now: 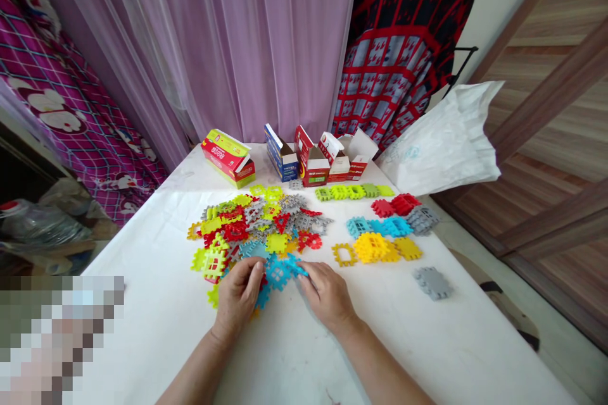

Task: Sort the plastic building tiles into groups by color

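Observation:
A mixed heap of plastic interlocking building pieces (235, 228) in green, red, grey and blue lies before me on the white table. At the heap's near edge, my right hand (327, 294) pinches a blue interlocking piece (295, 264) between thumb and fingers. A blue window-shaped piece (278, 274) lies just left of it, between my hands. My left hand (239, 291) is closed over the heap's near left side, thumb against the curled fingers; whatever it may hold is hidden. Green pieces (212, 264) show beside its wrist side.
Stacks sorted by colour stand right of the heap: green (349, 192), red (396, 204), blue (380, 226), yellow (373, 247) and grey (432, 283). Several small cardboard boxes, including a blue one (282, 158), line the back edge. A white bag (441, 145) is at the back right.

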{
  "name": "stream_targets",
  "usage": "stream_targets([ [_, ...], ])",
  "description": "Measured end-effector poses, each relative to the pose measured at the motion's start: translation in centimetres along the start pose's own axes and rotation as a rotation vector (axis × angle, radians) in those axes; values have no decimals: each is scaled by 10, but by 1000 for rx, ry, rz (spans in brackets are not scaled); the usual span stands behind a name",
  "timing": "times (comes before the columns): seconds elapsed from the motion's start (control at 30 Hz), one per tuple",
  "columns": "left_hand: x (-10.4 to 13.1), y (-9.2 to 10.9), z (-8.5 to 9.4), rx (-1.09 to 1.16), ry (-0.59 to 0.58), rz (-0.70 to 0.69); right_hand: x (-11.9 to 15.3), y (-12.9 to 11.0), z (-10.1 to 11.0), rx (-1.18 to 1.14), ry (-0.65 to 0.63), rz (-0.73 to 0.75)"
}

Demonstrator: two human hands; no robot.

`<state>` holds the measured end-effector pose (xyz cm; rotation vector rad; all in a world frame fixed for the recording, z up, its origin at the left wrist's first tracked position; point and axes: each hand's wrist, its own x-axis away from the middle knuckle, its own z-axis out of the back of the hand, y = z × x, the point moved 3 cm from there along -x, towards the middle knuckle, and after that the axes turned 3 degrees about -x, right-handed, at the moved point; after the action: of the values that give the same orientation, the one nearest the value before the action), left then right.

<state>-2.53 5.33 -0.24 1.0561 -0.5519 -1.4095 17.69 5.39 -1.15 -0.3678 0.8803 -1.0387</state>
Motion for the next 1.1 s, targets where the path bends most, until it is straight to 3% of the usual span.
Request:
stream_targets([
  [0.1,1,9,0,-104,-29,-133,3,11,0,-255,54,-163],
  [0.23,4,21,-2,-243,-109,-294,5,14,-4,-595,-4,-287],
  [0.33,7,23,-5,-261,-156,-317,6,8,-6,-711,-37,-330],
  [0.47,11,20,-9,-132,-205,-235,10,2,-10,-754,-58,-320],
  [0.63,12,15,-15,91,-255,-69,14,2,-14,-623,-52,-270],
  [0.8,8,15,-12,290,-247,84,9,-7,1,-449,-29,-125],
  [0.97,5,14,-10,331,-250,114,4,-26,22,-80,-47,164],
  [1.1,6,13,-12,309,-292,98,1,-39,27,168,-167,241],
])
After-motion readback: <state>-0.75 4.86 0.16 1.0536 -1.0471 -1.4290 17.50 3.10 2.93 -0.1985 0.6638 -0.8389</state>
